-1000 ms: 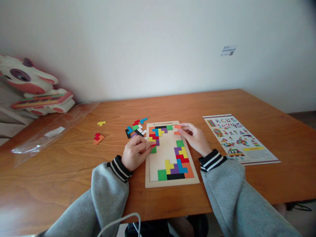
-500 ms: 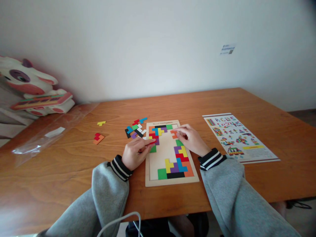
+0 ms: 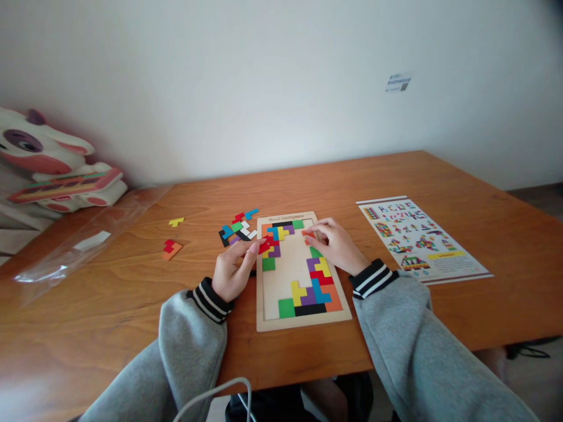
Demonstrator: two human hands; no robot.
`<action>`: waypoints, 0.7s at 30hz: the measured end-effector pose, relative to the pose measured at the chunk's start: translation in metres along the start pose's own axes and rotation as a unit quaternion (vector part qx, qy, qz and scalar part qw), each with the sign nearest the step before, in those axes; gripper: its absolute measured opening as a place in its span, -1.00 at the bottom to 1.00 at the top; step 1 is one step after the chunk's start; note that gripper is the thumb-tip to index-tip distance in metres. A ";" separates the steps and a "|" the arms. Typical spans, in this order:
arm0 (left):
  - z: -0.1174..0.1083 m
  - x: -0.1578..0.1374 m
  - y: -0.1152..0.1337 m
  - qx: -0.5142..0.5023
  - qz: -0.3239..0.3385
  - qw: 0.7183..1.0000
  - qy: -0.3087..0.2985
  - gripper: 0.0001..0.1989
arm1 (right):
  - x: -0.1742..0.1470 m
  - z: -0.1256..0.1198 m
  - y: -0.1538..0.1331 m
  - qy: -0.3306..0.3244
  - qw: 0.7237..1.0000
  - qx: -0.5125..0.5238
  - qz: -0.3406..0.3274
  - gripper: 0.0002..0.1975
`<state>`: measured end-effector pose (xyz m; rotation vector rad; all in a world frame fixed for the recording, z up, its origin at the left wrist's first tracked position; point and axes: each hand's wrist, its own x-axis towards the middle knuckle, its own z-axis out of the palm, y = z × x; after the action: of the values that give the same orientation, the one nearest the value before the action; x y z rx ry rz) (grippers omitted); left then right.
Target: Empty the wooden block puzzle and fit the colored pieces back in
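Note:
My left hand [image 3: 234, 268] pinches a red puzzle piece [image 3: 266, 244] between thumb and forefinger, over the left edge of the wooden puzzle board [image 3: 260, 305]. On the board's upper right, my right hand [image 3: 336, 243] has its thumb and forefinger closed around an orange puzzle piece [image 3: 307, 234]. Coloured pieces line the tray's top, left side and right side. Near the bottom lie a green square [image 3: 286, 308], a black bar [image 3: 310, 309] and a yellow piece [image 3: 298, 292]. The bare tray floor [image 3: 288, 258] shows through the middle.
Behind my left hand lies a pile of loose pieces [image 3: 237, 227]. Further left are a yellow piece [image 3: 176, 222], a red-and-orange pair [image 3: 172, 249] and a clear plastic bag [image 3: 88, 249]. A printed pattern sheet [image 3: 422, 240] is at right; a cow-shaped toy keyboard [image 3: 70, 181] stands far left.
My left hand has drawn back slightly and turned the red piece, so more of its face shows. The right thumb and forefinger have come around the orange piece. The whole view has shifted a little.

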<state>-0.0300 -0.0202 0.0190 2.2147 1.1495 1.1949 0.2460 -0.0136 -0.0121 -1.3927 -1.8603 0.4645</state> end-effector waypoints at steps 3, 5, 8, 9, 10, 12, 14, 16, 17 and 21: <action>0.000 0.001 -0.001 0.001 -0.017 1.000 0.000 -0.69 | 0.000 0.001 0.002 0.009 1.000 -0.004 0.000 -0.72; 0.001 0.001 -0.002 0.000 -0.020 1.000 0.003 -0.70 | 0.000 -0.001 0.002 -0.001 1.000 -0.008 -0.005 -0.71; 0.001 0.001 -0.002 -0.004 -0.021 1.000 0.006 -0.71 | 0.000 -0.005 0.002 -0.024 1.000 -0.005 -0.011 -0.74; 0.002 0.001 -0.002 -0.005 -0.024 1.000 0.006 -0.72 | 0.000 -0.006 0.002 -0.027 1.000 -0.002 -0.011 -0.75; 0.002 0.000 -0.002 -0.008 -0.028 1.000 0.005 -0.72 | -0.001 -0.007 0.002 -0.028 1.000 0.001 -0.009 -0.76; 0.002 0.000 -0.003 -0.020 -0.041 0.999 0.002 -0.73 | 0.000 -0.008 0.004 -0.027 1.000 0.008 -0.003 -0.78; 0.003 -0.001 -0.005 -0.038 -0.055 0.998 0.005 -0.73 | 0.000 -0.009 0.005 -0.027 0.999 0.017 0.006 -0.78; 0.005 -0.001 -0.007 -0.058 -0.067 0.996 0.010 -0.73 | 0.000 -0.010 0.006 -0.027 0.999 0.024 0.011 -0.78; 0.005 -0.002 -0.008 -0.068 -0.072 0.995 0.012 -0.73 | 0.000 -0.011 0.006 -0.027 0.999 0.025 0.013 -0.78; 0.009 -0.002 -0.011 -0.118 -0.094 0.988 0.012 -0.71 | 0.001 -0.013 0.005 -0.029 0.999 0.020 0.022 -0.77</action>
<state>-0.0284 -0.0152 0.0060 1.8786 1.1322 1.2128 0.2594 -0.0130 -0.0066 -1.4088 -1.8594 0.5653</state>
